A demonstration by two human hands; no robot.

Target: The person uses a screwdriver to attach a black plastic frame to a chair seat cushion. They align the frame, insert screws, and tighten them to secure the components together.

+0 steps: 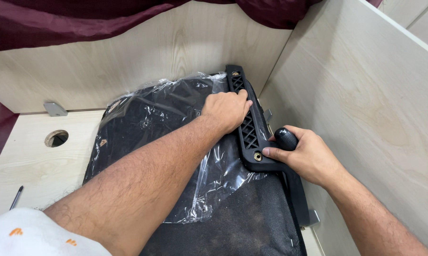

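A black mesh chair part, partly wrapped in clear plastic film, lies on a light wooden desk. A black ribbed plastic bracket runs along its right edge, with a brass-coloured screw hole near its lower end. My left hand presses flat on the bracket and film near the bracket's middle. In my right hand is a black tool handle, held at the bracket's lower end; its tip is hidden.
Wooden partition panels close in the desk at the back and right. A round cable hole and a metal corner bracket sit at the left. Dark red cloth hangs over the back panel. A thin dark tool lies at the left edge.
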